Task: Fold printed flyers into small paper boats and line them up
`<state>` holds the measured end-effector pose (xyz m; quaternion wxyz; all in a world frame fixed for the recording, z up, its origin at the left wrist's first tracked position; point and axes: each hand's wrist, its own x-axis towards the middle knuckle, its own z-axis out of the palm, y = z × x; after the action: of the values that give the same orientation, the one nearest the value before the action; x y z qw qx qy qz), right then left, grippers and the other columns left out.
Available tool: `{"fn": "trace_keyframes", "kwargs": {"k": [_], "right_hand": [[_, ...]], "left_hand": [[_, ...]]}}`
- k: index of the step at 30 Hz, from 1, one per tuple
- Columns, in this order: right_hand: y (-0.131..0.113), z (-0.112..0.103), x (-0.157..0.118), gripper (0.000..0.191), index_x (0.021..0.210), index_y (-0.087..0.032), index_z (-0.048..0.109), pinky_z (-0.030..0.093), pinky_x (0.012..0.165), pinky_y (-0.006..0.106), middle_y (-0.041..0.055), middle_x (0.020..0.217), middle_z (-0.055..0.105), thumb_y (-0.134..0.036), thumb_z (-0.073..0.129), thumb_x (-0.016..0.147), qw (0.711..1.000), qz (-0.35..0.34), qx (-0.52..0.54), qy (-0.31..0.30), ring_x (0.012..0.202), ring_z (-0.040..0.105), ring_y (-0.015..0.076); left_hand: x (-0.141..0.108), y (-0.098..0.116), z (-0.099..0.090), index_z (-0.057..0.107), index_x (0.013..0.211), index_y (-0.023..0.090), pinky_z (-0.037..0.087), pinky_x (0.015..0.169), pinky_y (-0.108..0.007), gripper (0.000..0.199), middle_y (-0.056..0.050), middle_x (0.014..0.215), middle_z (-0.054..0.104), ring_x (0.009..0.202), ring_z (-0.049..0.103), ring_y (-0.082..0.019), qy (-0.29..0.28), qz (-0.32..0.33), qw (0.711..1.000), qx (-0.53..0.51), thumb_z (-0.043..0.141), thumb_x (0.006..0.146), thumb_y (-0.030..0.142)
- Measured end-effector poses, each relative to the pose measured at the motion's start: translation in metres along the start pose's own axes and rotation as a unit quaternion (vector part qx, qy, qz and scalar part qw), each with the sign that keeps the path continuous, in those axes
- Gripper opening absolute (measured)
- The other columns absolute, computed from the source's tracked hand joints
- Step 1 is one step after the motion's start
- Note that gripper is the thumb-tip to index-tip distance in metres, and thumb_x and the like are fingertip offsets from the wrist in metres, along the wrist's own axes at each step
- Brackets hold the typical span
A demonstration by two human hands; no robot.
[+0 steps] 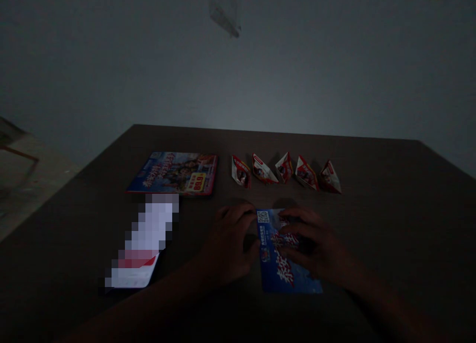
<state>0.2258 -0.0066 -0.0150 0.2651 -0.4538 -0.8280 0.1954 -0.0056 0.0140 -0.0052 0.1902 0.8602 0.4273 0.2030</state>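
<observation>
A blue printed sheet (273, 273) with red and white lettering lies on the dark table in front of me. On its right part rests my right hand (316, 244), fingers spread over the print. My left hand (234, 239) is at the sheet's left edge, its fingers apart and curved, with the fingertips touching or very near the edge. Beyond the hands, several small folded red and white paper pieces (284, 168) stand in a row.
A stack of blue printed sheets (174, 172) lies at the back left of the table (379, 159). Nearer me is a lit phone (145, 244), its screen blurred out. A pale wall (297, 70) rises behind the table.
</observation>
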Motion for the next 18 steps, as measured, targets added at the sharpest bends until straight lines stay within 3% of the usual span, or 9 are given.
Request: {"fn": "trace_keyframes", "kwargs": {"k": [18], "right_hand": [[0.0003,-0.0003,0.0002,0.022,0.097,-0.024,0.064,0.042,0.094,0.048,0.0092,0.12,0.055,-0.033,0.069,0.077,1.0,-0.002,-0.006,-0.004,0.117,0.047,0.0288]], "left_hand": [[0.0005,0.0003,-0.0013,0.054,0.118,0.017,0.031,0.101,-0.042,0.041,-0.009,0.126,0.051,0.118,0.045,-0.025,0.0,0.008,1.0,0.002,0.058,0.077,0.021]]}}
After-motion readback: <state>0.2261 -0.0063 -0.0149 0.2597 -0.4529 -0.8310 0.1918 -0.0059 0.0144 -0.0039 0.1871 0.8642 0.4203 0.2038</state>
